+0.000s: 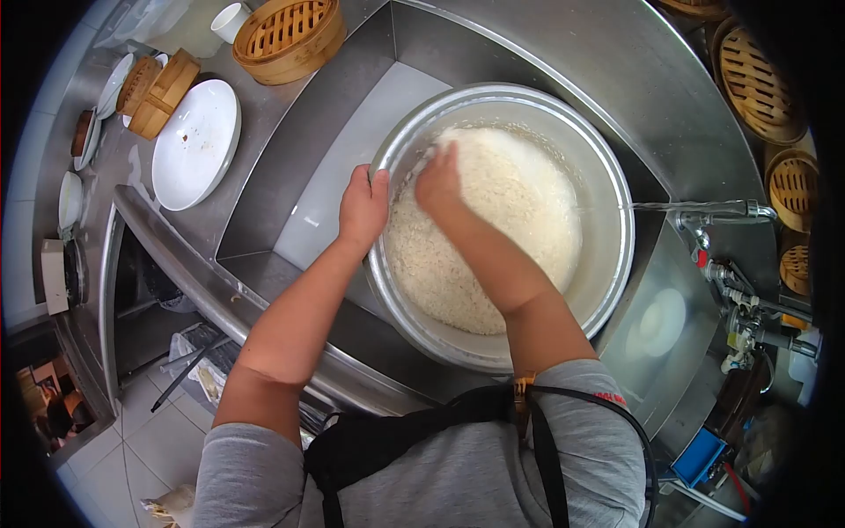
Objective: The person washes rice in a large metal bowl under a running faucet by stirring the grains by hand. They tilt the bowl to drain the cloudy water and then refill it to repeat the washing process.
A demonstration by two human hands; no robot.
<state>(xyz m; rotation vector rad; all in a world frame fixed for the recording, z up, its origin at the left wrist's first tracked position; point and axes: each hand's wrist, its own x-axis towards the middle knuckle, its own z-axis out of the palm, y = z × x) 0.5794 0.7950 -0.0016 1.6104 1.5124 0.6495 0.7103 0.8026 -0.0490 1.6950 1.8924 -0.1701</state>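
Observation:
A large round metal pot (620,255) sits in the steel sink, with white rice (493,255) and cloudy water inside. My left hand (363,207) grips the pot's rim on its left side. Inside the pot, my right hand (438,180) is at the rice near the upper left wall; its fingers look stretched and somewhat apart, a little blurred, with the tips partly hidden by the rice. From the right, a faucet (726,211) sends a thin stream of water over the rim into the pot.
The sink (304,132) surrounds the pot. Left of it, a white plate (198,145) with crumbs, a bamboo steamer (289,40), smaller steamer pieces (158,95) and a white cup (231,22) stand on the counter. More steamers (759,84) line the far right.

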